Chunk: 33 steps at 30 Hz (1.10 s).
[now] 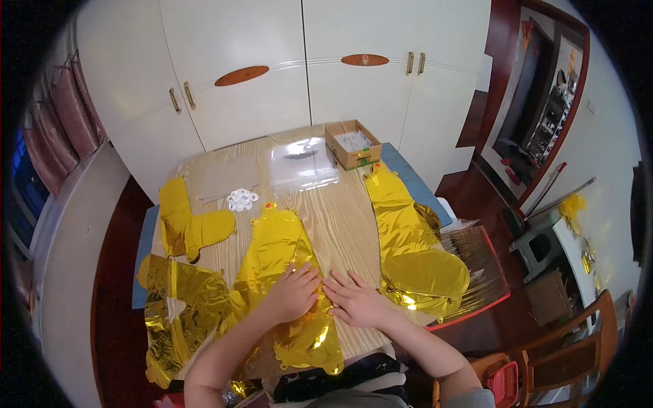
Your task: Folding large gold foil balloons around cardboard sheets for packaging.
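Note:
A flat, uninflated gold foil balloon (275, 238) lies across the middle of the table, its lower part reaching the near edge. My left hand (294, 294) rests on it, palm down with fingers stretched out. Close beside it, my right hand (354, 299) lies spread along the foil's right edge, its fingertips almost meeting the left hand. Neither hand grips anything. To the right is another flat gold balloon (398, 217) with a rounded lower end. On the left lie a smaller gold foil piece (175, 211) and a crumpled gold foil piece (197, 292).
A pile of white rings (241, 199) and clear plastic sheets or bags (299, 170) lie toward the back. An open cardboard box (357, 161) stands at the far edge before white cabinets (245, 41). Right of the table are a red-edged bundle (476, 279) and a wooden chair (578, 347).

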Tool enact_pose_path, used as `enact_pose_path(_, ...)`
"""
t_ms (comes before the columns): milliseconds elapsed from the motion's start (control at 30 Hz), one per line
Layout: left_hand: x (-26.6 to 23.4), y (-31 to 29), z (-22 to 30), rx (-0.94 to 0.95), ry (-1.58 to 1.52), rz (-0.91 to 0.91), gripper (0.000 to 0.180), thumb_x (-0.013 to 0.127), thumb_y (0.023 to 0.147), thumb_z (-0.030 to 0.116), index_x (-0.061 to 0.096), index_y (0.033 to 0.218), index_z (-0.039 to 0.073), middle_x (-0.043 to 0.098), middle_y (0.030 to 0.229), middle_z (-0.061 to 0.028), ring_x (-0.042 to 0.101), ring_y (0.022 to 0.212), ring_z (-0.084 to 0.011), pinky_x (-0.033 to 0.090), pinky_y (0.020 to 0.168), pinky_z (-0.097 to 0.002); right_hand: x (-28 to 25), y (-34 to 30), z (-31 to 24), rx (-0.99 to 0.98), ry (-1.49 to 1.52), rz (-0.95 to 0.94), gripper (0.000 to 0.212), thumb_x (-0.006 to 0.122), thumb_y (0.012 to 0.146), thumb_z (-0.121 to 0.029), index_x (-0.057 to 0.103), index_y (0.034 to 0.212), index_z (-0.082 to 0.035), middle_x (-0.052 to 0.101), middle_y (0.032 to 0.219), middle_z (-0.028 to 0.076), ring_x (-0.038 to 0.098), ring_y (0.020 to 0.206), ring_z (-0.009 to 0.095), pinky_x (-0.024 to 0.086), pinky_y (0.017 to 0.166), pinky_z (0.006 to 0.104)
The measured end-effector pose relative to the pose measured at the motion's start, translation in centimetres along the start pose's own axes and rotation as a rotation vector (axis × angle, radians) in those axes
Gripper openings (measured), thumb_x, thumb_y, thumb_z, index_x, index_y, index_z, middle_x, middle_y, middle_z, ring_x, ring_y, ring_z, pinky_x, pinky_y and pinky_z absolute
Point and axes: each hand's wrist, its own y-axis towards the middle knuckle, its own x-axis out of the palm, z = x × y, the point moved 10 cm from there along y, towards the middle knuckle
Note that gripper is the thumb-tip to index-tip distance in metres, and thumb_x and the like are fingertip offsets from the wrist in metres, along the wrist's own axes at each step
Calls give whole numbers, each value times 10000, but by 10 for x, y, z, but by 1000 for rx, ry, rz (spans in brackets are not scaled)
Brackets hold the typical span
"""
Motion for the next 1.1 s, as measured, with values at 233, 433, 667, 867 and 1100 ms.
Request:
enact_pose_path(233,10,10,-13,-18,33,-33,457,494,958,294,477,1343,49,463,1418,-113,357,1371,-299,221,1136,-533,2,-1,1,0,-3,-5,539,506,948,-384,502,1334,-7,424,1458,122,325,1399,291,221,1146,495)
enact_pose_path(433,16,20,-32,-66,78,-56,467,458,969,324,455,1377,95,449,1442,-55,352,1373,-299,210,1130,-560,4,-2,2,3,-13,-5,540,497,951,-393,506,1333,-11,431,1456,115,325,1401,286,213,1150,493)
enact_pose_path(667,19,33,-60,-122,114,-57,544,442,970,419,424,1407,96,430,1465,-59,317,1396,-316,185,1125,-592,3,-2,2,5,-8,4,531,507,944,-384,517,1331,-21,448,1449,97,330,1398,266,217,1150,485)
enact_pose_path(867,10,55,-77,-152,176,-46,882,543,793,706,434,1402,78,435,1463,-75,313,1399,-318,165,1126,-607,2,-2,2,7,2,6,525,511,942,-379,521,1324,-19,452,1444,100,333,1397,267,213,1152,488)
enact_pose_path(1100,17,72,-100,-237,201,-213,1248,595,570,856,335,1444,4,346,1511,-123,256,1427,-309,121,1140,-604,2,0,0,7,29,-9,500,510,945,-359,529,1316,-23,454,1440,102,338,1394,268,209,1154,494)
